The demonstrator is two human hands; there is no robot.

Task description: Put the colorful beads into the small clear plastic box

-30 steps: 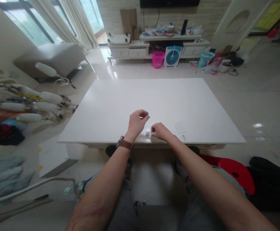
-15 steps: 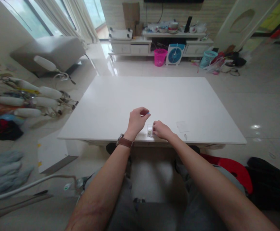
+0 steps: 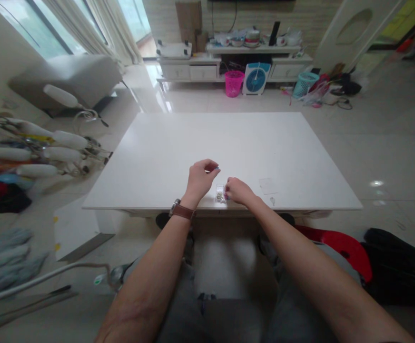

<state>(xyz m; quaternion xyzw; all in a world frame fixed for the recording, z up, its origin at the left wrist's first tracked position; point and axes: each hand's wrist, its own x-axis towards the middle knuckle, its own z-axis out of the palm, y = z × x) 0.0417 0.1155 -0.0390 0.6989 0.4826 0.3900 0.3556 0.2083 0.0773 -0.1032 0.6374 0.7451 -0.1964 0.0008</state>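
My left hand (image 3: 200, 180), with a brown-strapped watch (image 3: 182, 209) on its wrist, is raised over the white table (image 3: 179, 138). Its thumb and fingers pinch a tiny blue piece (image 3: 218, 167), too small to name. Just right of a small clear plastic box (image 3: 220, 188), my right hand (image 3: 239, 191) is closed, fingertips pointing down. Specks of purple and teal show at those fingertips, but what they hold is unclear. Small metallic bits (image 3: 220, 196) lie in the box.
A thin transparent sheet or lid (image 3: 268, 186) and a small clear item (image 3: 272, 201) lie right of my hands. A red stool (image 3: 348, 247) stands at lower right. Lamp-like white fixtures (image 3: 68, 139) crowd the left. Beyond the table are a pink basket (image 3: 233, 85) and fan (image 3: 256, 79).
Purple and teal specks now show at my right fingertips, beside the box. My left hand keeps its pinch on the blue piece. The whole view has shifted slightly.
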